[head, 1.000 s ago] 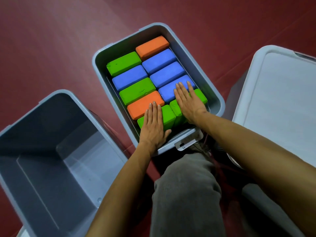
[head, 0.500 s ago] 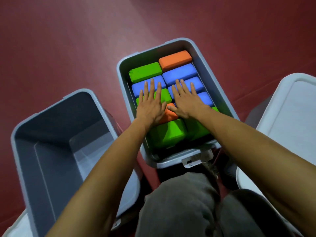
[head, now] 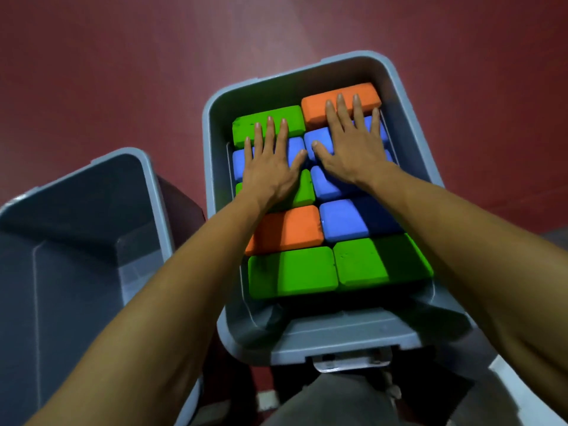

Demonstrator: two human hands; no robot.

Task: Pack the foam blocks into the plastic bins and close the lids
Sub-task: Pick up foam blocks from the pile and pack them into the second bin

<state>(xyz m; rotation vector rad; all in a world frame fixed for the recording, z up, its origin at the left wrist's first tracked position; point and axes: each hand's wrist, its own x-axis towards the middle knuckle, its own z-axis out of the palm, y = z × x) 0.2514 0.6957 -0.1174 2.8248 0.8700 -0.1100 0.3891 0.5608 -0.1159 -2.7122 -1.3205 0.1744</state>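
Left hand (head: 270,169) and right hand (head: 353,149), fingers straight and spread, press flat on the far foam blocks (head: 289,229) packed in the grey bin (head: 344,333); best to push evenly, palms down, until the layer sits below the rim so a lid can shut.

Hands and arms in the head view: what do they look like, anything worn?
The left hand and right hand are bare: no gloves, rings or watch visible. The left forearm and right forearm are uncovered, no sleeve in frame.
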